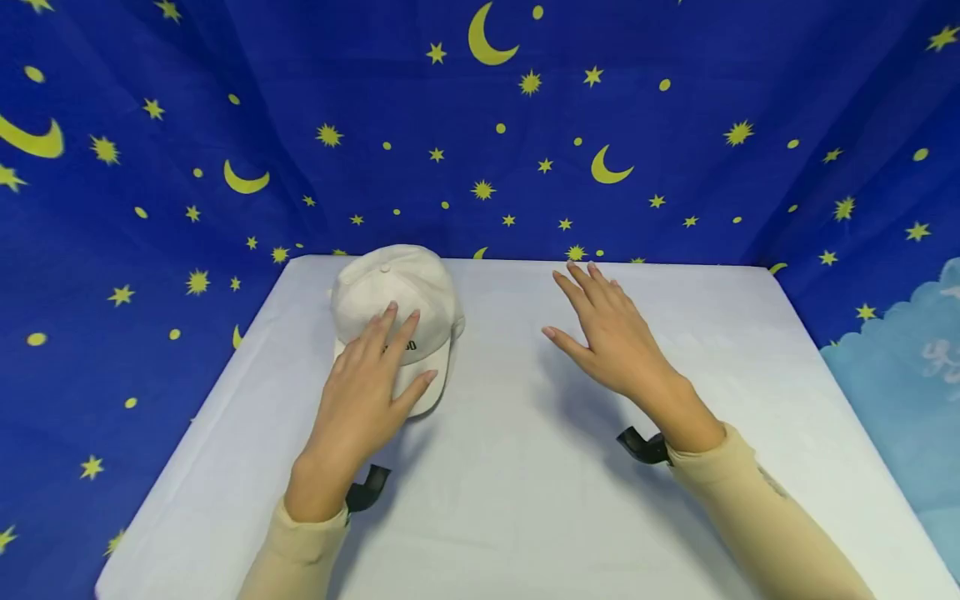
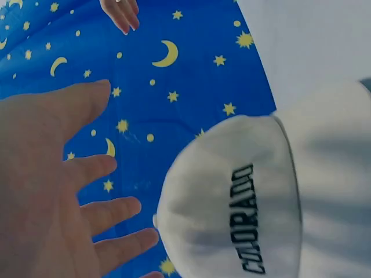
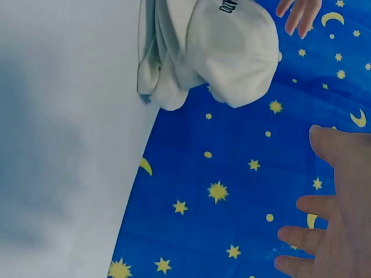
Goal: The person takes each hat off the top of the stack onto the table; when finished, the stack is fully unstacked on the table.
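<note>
A cream baseball cap (image 1: 393,279) sits crown up at the left of the white table, its brim facing the near side. Dark letters reading COLORADO run across the cap's front (image 2: 203,197) in the left wrist view. Over the brim and front panel hovers my left hand (image 1: 358,392), fingers spread, hiding part of the lettering in the head view; a gap shows between palm and cap in the left wrist view. To the right of the cap, my right hand (image 1: 618,342) is held above the table, fingers extended and holding nothing; its shadow falls below.
The white tabletop (image 1: 510,500) carries the cap. Behind and to the left hangs a blue curtain (image 1: 390,83) with yellow moons and stars. Light blue cloth (image 1: 900,392) shows at the right edge. A black curved piece sticks out from each wrist.
</note>
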Available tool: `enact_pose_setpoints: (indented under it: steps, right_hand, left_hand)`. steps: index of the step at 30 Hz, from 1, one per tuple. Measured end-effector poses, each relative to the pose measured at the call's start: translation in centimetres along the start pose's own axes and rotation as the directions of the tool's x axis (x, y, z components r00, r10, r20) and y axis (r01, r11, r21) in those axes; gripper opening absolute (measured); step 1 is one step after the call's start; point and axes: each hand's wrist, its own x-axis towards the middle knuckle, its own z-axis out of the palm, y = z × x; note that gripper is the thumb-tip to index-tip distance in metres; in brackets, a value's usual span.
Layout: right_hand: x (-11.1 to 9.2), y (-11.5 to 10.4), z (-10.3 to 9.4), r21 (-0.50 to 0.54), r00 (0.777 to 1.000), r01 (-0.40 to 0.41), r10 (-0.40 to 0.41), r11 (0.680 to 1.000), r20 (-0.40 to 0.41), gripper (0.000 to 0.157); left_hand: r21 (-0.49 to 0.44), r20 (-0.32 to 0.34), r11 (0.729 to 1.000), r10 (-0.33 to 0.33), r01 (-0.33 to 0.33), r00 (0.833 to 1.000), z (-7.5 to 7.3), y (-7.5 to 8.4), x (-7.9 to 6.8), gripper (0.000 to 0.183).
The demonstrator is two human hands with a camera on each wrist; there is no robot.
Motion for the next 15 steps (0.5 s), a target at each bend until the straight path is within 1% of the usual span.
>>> enact_pose_setpoints:
  steps: [4, 8, 12, 15]
  right_hand:
    - [0.9, -0.8, 0.3, 0.017, 1.0, 0.02, -0.02, 1.0, -0.011, 0.078]
    - [1.8, -1.5, 0.7, 0.023, 0.999, 0.041, -0.041, 0.999, -0.019, 0.077]
    - [2.9, -2.2, 1.1, 0.029, 0.998, 0.062, -0.062, 0.998, -0.025, 0.077]
    - [3.6, -2.5, 1.5, 0.04, 0.997, 0.07, -0.069, 0.997, -0.02, 0.077]
  left_hand:
    - [-0.026, -0.064, 0.999, -0.026, 0.025, 0.998, -0.2, -0.7, -1.1, 0.075]
    - [-0.043, -0.105, 0.998, -0.058, 0.054, 0.993, -0.4, -1.3, -1.9, 0.071]
    - [-0.058, -0.132, 0.995, -0.085, 0.078, 0.988, -0.3, -1.8, -2.6, 0.068]
    - [-0.069, -0.131, 0.993, -0.108, 0.1, 0.985, -0.1, -2.0, -3.1, 0.065]
